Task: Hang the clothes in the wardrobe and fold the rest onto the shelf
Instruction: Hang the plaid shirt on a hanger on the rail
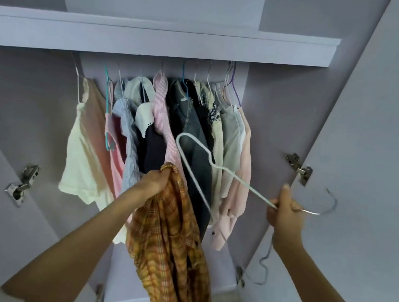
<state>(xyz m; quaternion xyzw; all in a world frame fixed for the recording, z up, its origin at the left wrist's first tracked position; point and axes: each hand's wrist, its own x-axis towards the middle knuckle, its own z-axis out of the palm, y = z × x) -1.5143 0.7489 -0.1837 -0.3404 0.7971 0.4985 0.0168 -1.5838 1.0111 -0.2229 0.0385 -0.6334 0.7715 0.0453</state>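
Observation:
My left hand (155, 179) grips the top of an orange plaid shirt (171, 246), which hangs down in front of the open wardrobe. My right hand (285, 210) grips a white wire hanger (199, 168) near its neck; the hook (328, 203) points right and the body reaches left toward the shirt. Behind them several garments hang in a row on hangers, among them a cream top (82, 153), a pink striped shirt (164, 122) and a dark denim piece (195, 138). The rail is hidden by the shelf's front edge.
A lilac shelf (156, 40) runs across above the hanging clothes. Both wardrobe doors stand open, the left door (1, 154) and the right door (364, 168), with metal hinges (300, 167) showing. A second thin hanger (264, 263) dangles below my right hand.

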